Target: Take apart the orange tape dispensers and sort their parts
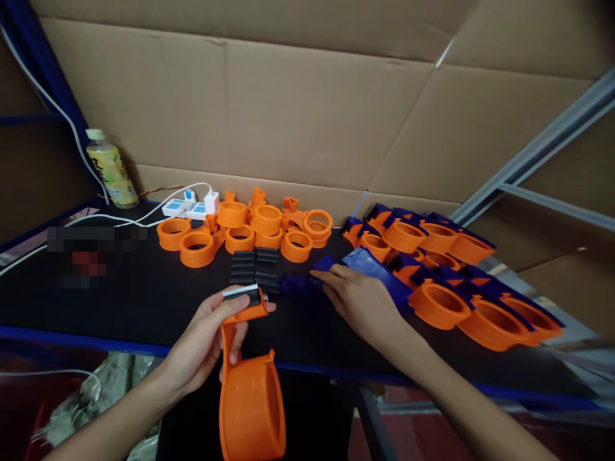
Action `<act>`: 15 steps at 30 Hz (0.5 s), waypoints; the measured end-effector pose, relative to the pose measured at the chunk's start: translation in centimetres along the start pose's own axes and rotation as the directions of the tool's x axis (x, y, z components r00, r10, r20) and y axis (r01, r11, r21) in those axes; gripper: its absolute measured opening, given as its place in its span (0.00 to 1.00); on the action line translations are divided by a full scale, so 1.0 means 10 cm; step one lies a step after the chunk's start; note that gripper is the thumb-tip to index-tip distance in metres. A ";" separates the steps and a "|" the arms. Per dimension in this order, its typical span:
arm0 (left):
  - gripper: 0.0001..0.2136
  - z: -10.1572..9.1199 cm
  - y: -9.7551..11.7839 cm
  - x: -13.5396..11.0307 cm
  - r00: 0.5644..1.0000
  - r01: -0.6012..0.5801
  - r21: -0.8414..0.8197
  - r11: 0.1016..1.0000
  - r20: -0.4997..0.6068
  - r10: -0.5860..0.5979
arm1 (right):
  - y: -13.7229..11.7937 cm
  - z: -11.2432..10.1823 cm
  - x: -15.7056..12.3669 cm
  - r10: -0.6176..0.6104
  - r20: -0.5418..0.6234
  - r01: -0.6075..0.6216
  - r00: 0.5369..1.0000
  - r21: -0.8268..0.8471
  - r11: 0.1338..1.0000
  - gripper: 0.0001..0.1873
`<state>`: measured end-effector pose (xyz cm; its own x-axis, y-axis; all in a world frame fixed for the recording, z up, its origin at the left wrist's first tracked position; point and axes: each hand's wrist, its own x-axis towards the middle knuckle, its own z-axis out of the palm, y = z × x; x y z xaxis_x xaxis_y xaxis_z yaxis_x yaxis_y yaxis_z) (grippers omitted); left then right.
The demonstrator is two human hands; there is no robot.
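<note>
At the table's front edge: the left hand (204, 342) is holding an orange tape dispenser (247, 410) by its handle, with the wide ring hanging lowest.
Left grip: fingers are curving firmly around the handle; the thumb is pressing on a black strip (254, 296) beside a white toothed edge (240, 290) at the head.
Right hand: the right hand (368, 304) is reaching over dark blue pieces (298, 286), palm down.
Right grip: fingers are bending slightly; the view is not showing whether they are holding a piece.
Black parts: ribbed black parts (243, 266) are lying just beyond the left hand.
Back row: orange dispensers (266, 219) are standing grouped beside a white power strip (196, 209).
Right side: dispensers with blue covers (439, 306) are lying in rows.
Left corner: a yellow-labelled bottle (113, 171) is standing against the cardboard wall (288, 109).
</note>
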<state>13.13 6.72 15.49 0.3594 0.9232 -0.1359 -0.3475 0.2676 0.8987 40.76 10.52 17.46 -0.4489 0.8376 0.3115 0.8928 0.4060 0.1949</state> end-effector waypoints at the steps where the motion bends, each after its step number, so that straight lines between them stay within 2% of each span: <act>1: 0.17 -0.02 -0.03 0.03 1.000 0.022 0.009 1.000 0.015 -0.022 | 0.01 0.02 -0.02 -0.004 0.029 0.004 1.000 -0.001 1.000 0.18; 5: 0.19 -0.04 -0.12 0.12 0.995 0.075 0.042 0.996 0.059 -0.078 | 0.00 -0.03 -0.06 -0.007 0.106 0.012 0.994 -0.047 0.999 0.20; 10: 0.19 -0.03 -0.16 0.14 0.991 0.081 0.102 0.992 0.101 -0.091 | -0.16 -0.28 -0.03 0.015 0.125 -0.011 0.992 -0.030 0.999 0.23; 13: 0.21 -0.01 -0.17 0.14 0.985 0.095 0.161 0.982 0.129 -0.116 | -0.36 -0.42 0.05 -0.034 0.068 0.021 0.997 0.186 0.982 0.22; 15: 0.21 0.00 -0.18 0.12 0.981 0.095 0.201 0.975 0.149 -0.126 | -0.49 -0.48 0.12 -0.143 0.047 0.111 0.989 0.417 0.902 0.19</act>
<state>14.24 7.36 13.69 0.5253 0.8306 -0.1847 -0.1306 0.2932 0.9471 35.62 7.80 21.33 -0.5698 0.7871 0.2363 0.7710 0.6115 -0.1778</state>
